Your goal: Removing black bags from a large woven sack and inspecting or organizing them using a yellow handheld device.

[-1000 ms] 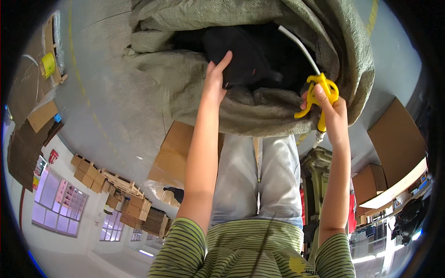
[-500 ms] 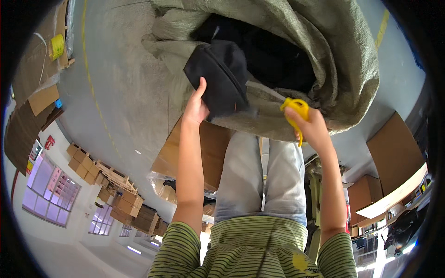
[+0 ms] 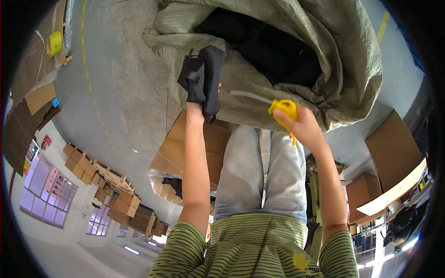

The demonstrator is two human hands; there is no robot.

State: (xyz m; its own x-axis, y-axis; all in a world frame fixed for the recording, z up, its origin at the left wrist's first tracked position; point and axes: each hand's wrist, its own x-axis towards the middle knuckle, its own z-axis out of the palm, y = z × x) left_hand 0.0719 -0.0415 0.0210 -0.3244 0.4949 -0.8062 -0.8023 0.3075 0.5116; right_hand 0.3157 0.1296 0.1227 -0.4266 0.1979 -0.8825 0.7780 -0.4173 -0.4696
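floor (image 3: 125, 92): grey concrete, a thin yellow line is painted down it on the left, pretty much everything is sat on it
sack (image 3: 296, 60): big olive-green woven bag, slumped open on the floor at the top of the view, dark black stuff can be seen piled inside its mouth
cardboard boxes (image 3: 394, 148): brown, a few are seen off to the right, and a flattened sheet is lying under the sack's lower edge near the legs
black item (image 3: 203, 78): looks like a folded dark fabric pouch or pack with a strap, it's held up just in front of the sack's left edge, clear of the opening
left hand (image 3: 197, 109): closed around the bottom of the black item, fingers mostly hidden behind it
right hand (image 3: 296, 123): curled tight around a yellow tie, just below the sack's rim
yellow tie (image 3: 285, 109): bright yellow loop of cord or plastic, gripped in the right hand, pressed up against the sack's fabric
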